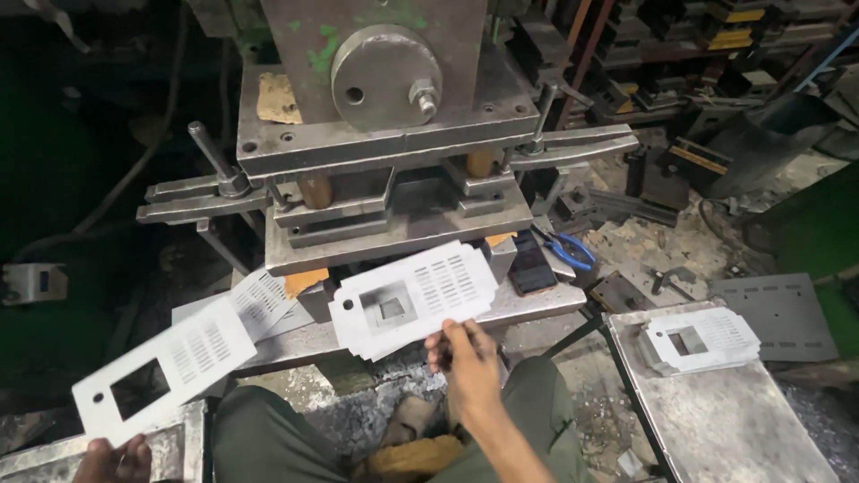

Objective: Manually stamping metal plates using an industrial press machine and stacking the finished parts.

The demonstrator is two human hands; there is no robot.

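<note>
At the lower left our left hand [114, 459] is mostly cut off by the frame edge; its fingertips pinch the near end of a flat white sheet-metal plate [165, 369] that has one square cut-out, one small round hole and rows of narrow slots, and the plate slants up and away from that hand. Just beyond its far end lies a second slotted white plate [262, 302], half covered, so its cut-out is hidden from us. Further right, our right hand [467, 362] grips the near edge of a fanned bundle of the same white plates [413, 296], thumb on top; we cannot count the sheets in it. Above that hand stands the grey steel press [385, 152], and beside the bundle lie one dark phone [531, 264] and one pair of blue-handled pliers [569, 249]. Well to the right of the right hand, a small stack of finished plates [702, 339] rests on a grey metal table [725, 420], its count unclear.
</note>
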